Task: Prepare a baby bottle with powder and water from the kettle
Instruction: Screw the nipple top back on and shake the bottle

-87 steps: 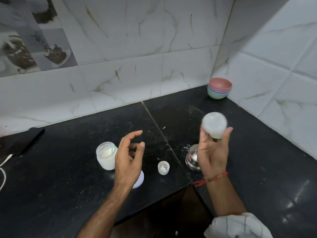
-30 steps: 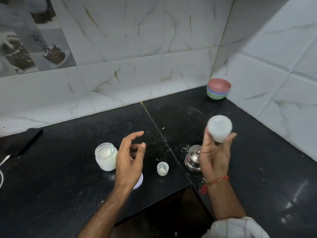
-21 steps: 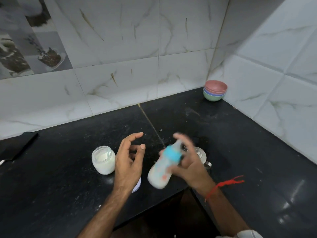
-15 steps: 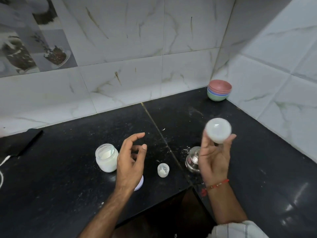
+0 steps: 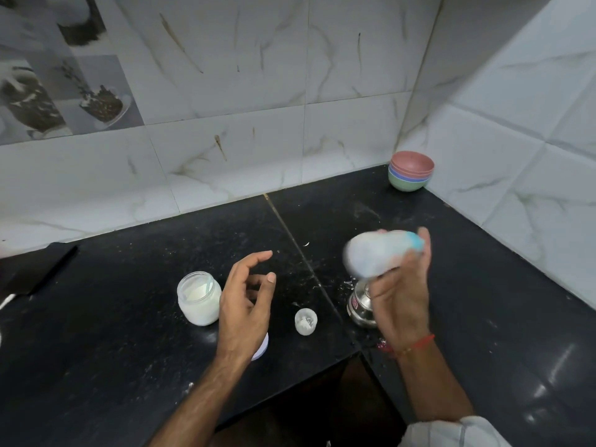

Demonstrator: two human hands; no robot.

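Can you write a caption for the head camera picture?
Right hand holds a blurred baby bottle above the black counter.

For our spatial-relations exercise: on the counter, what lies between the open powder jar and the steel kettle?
In the head view, the small white cup stands between the powder jar and the kettle; the left hand hovers over that stretch too.

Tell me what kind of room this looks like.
Most likely a home kitchen corner: a polished black stone countertop, glossy white marble-look wall tiles, and a stack of pastel plastic bowls tucked into the corner.
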